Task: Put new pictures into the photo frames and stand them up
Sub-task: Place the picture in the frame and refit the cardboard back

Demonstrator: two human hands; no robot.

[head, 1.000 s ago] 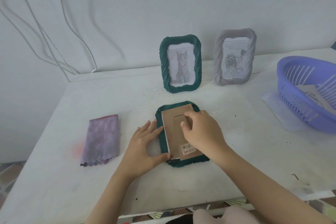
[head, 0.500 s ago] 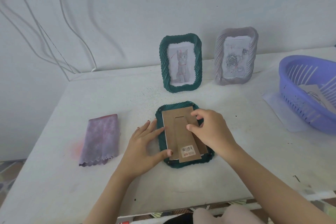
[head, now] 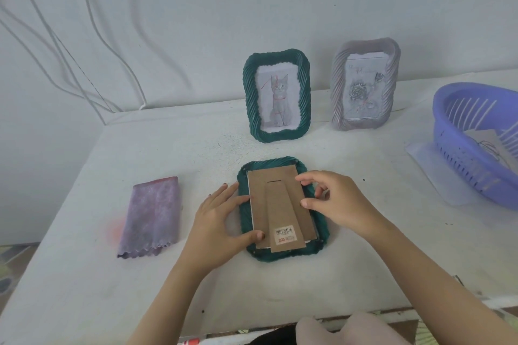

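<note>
Cardboard backing (head: 277, 204) on green frame (head: 269, 162), left hand (head: 221, 221) flat, right hand (head: 342, 202) pinching its edge

Count, head view.
Photo frames: 3, namely green standing frame (head: 277, 96), grey standing frame (head: 365, 84) and green face-down frame (head: 280, 204).
Cloth (head: 151, 220): 1.
Basket (head: 462, 159): 1; papers inside, number unclear.
Hands: 2, left hand (head: 221, 221) and right hand (head: 339, 204).
Bench (head: 280, 283): 1.

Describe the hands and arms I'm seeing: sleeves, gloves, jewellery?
The left hand and right hand are ungloved, with no rings or watch visible. No sleeves show up to the picture's edge. The left fingernails look dark, possibly polish.
</note>
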